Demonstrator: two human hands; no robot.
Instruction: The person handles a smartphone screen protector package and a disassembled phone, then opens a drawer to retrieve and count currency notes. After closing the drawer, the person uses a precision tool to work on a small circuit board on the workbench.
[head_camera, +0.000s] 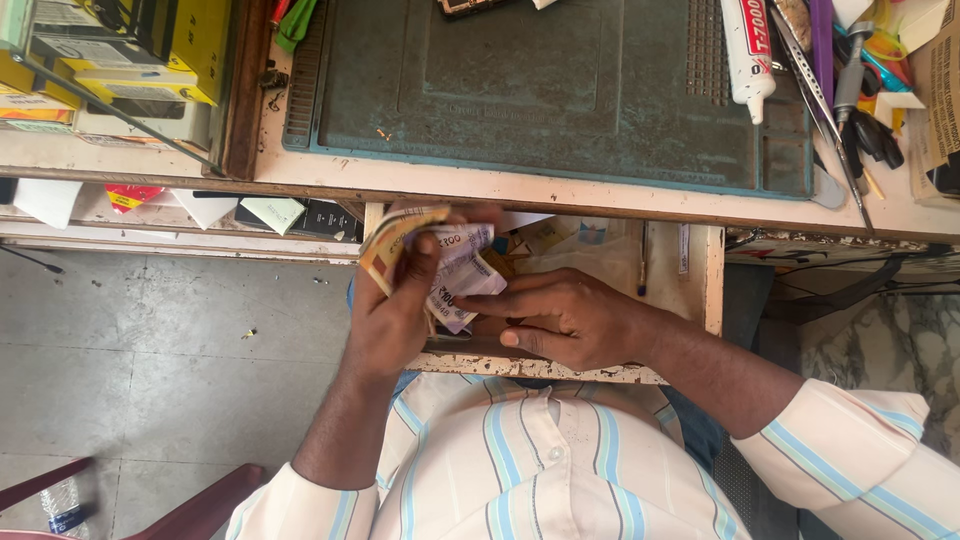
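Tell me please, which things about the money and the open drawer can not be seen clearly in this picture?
- Head view: the number of banknotes cannot be told; they overlap in a folded bundle, partly covered by the left hand.
- Head view: most of the drawer contents are hidden under the right hand and the notes.
- Head view: the white glue tube and the tools beside it are cut off by the top edge.

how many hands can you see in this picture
2. The left hand grips a folded wad of banknotes over the open drawer; the right hand touches the notes from the right. No others visible.
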